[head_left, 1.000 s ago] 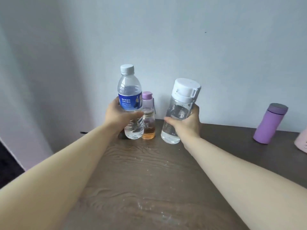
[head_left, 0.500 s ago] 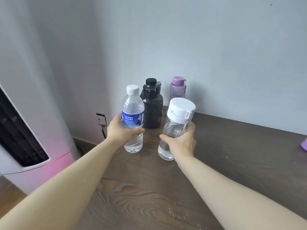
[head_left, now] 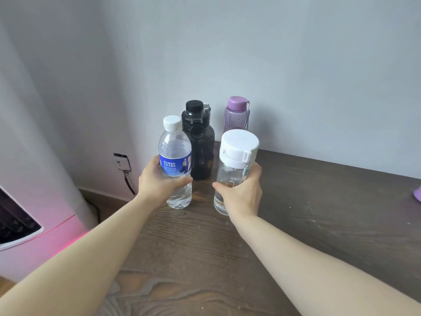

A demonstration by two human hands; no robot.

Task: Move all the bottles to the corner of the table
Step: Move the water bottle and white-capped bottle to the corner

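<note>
My left hand (head_left: 157, 182) grips a clear water bottle with a blue label and white cap (head_left: 175, 156), held upright near the table's far left corner. My right hand (head_left: 242, 195) grips a clear 600 ml bottle with a wide white lid (head_left: 235, 160), also upright, just to the right. Whether either bottle's base touches the dark wooden table (head_left: 296, 224) I cannot tell. Behind them in the corner stand a black bottle (head_left: 200, 142) and a translucent purple bottle (head_left: 235, 114) against the wall.
A purple object (head_left: 418, 195) pokes in at the right edge of the table. Left of the table stands a white-and-pink appliance (head_left: 34, 224), with a wall socket and cable (head_left: 124, 166) behind it. The wall runs along the table's far edge.
Both hands have carried their bottles left toward the corner, and my view has swung left with them. The black and purple bottles came into sight; the purple flask at right slid out of view.
</note>
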